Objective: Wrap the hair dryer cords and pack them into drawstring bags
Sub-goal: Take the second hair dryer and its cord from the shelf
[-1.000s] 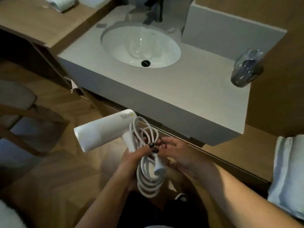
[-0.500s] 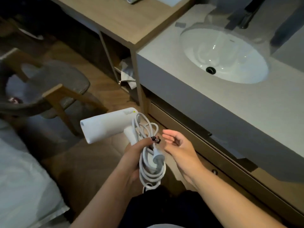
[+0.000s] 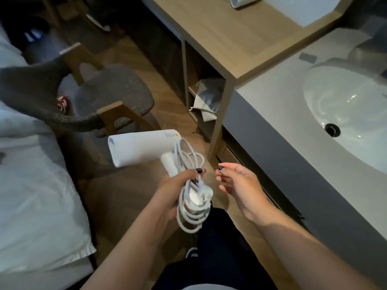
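I note my left hand point(image 3: 178, 191) grasping the hair dryer point(image 3: 144, 149) with its coiled cord point(image 3: 192, 206), my right hand point(image 3: 238, 185) released just beside the cord.

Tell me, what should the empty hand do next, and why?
Probably reach for the grey drawstring bag on the shelf under the wooden table. The left hand already grips the hair dryer with its cord coiled, and the right hand is open and free.

Up ahead of my right hand point(image 3: 240, 183), the wooden desk point(image 3: 230, 34) carries a white roll point(image 3: 245, 1) at its far edge; on the shelf point(image 3: 193, 95) beneath lies a grey drawstring bag point(image 3: 207, 99).
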